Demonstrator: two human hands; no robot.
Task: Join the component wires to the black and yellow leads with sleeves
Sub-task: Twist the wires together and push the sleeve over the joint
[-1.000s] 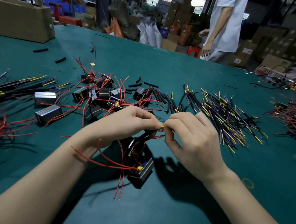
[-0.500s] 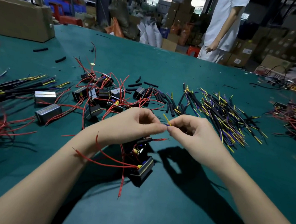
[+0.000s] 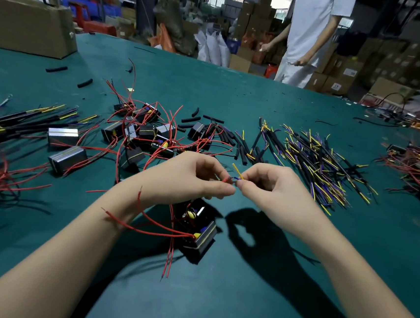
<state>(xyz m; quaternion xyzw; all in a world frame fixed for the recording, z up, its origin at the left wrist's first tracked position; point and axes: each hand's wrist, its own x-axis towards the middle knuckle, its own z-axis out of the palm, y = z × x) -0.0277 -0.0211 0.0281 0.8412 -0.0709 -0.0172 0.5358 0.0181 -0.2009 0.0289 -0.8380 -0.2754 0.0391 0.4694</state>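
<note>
Only the head cam here, so one view to go through.

Dead centre of the frame, the left hand (image 3: 192, 176) and right hand (image 3: 270, 187) are fingertip to fingertip just above the green table (image 3: 241, 303). The left pinches a red component wire (image 3: 225, 179) and the right pinches the bare end of a lead, with a short yellow lead (image 3: 237, 170) sticking up toward 11 o'clock out of the pinch and a bit of blue beside it. Looks to me like the twist-the-ends-together step; the joint itself is too small to say whether it's wound yet. I can't see a sleeve on this joint.

Next move, I'd guess: finish the twist, then slide a black sleeve over it. That needs the joint kept tight and slim, or the tube will snag.

The component (image 3: 198, 230) sits at 6 o'clock from the hands, a small black block with a metal edge and yellow and blue bits on top, with thin, springy red wires curling off across the left wrist.

Spare black sleeves (image 3: 191, 119) lie at 12 o'clock, the pile of black and yellow leads (image 3: 314, 158) at 2 o'clock, and more components (image 3: 140, 129) at 10 o'clock.
</note>
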